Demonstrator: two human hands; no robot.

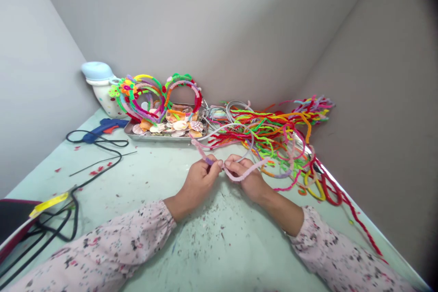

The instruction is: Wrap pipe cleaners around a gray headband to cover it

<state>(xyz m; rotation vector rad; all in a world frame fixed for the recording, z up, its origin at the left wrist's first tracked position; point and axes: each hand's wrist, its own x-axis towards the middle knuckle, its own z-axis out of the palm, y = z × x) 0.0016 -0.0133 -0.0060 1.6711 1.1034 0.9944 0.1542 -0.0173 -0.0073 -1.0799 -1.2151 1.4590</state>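
Observation:
My left hand (198, 181) and my right hand (247, 175) meet at the middle of the pale green table (212, 237), both pinched on a pink pipe cleaner (251, 169) wrapped round a thin headband. The left fingers grip its left part, which runs up and away toward the tray. The right fingers hold the loop where the pink strand curves off to the right. Just beyond my hands lies a tangled pile of coloured pipe cleaners and bare headbands (273, 134).
A metal tray (164, 137) of seashells holds several finished wrapped headbands (153, 93). A blue glue gun (104, 127) with a black cord (99, 164) lies at the left. A white jar with a blue lid (101, 84) stands in the corner. Grey walls enclose the table.

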